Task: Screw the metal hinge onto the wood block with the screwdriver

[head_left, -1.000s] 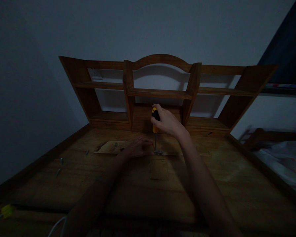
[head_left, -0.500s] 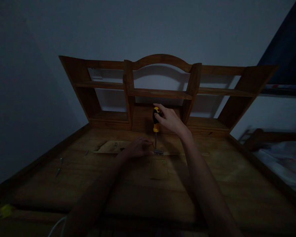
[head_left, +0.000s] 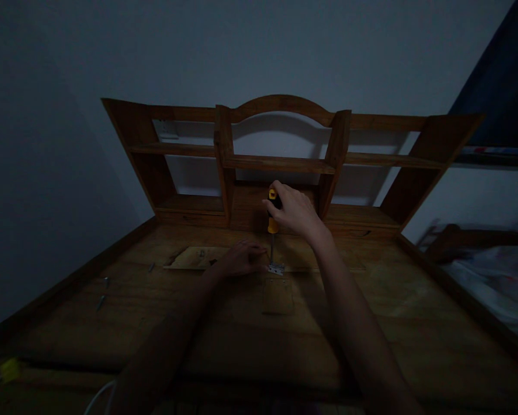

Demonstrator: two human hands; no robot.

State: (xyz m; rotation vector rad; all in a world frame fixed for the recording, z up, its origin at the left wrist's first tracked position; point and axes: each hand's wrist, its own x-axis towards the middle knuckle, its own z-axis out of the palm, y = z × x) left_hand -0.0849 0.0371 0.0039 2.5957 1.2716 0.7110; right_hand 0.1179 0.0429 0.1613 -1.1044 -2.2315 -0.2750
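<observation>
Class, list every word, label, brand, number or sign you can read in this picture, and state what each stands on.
None can be read.
Yellow-and-black screwdriver handle: no legible lettering.
Small silver metal hinge: too small and dim to tell.
Pale flat wooden strip: dark marks, no readable letters.
Red, white and blue patch at far right: too blurred to tell.

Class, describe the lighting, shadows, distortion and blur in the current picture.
Head view: dim, bluish light on the wall; head view: soft shadow on the desktop beside the right forearm; head view: shelf unit splays outward, probably wide-angle stretch; head view: yellow object at lower left blurred, screwdriver tip too dark to make out.
</observation>
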